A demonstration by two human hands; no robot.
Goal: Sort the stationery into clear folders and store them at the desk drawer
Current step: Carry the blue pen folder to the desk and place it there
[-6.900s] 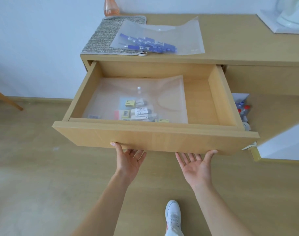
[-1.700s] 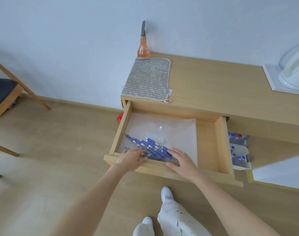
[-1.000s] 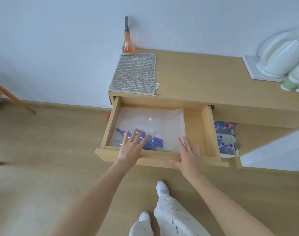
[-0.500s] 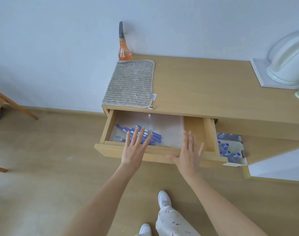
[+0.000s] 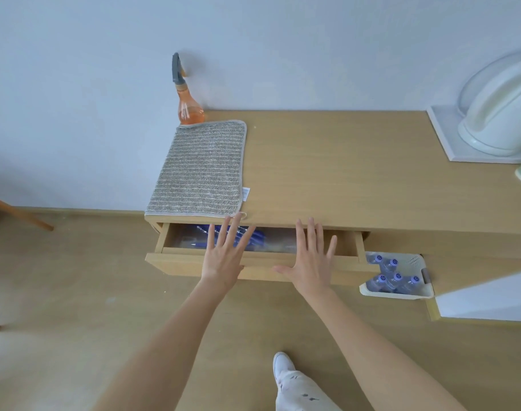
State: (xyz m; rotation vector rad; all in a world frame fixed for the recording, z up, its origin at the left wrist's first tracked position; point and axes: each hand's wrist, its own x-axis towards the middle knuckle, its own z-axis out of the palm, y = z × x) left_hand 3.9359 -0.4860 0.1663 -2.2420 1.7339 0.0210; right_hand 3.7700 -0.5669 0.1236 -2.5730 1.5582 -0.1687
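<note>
From the head camera, the light wooden desk drawer (image 5: 191,264) stands only a little way out under the desk's front edge. The left hand (image 5: 225,258) and right hand (image 5: 311,262) lie flat against its front panel, fingers straight and spread, gripping nothing. Inside, behind the fingertips, a clear plastic folder (image 5: 277,243) holding blue pens (image 5: 256,235) is partly visible. On the wooden desk top (image 5: 342,173), a grey striped cloth mat (image 5: 200,170) lies at the left front corner, with an orange spray bottle (image 5: 188,105) behind it. A white basket of water bottles (image 5: 395,277) sits under the desk, right of the drawer.
</note>
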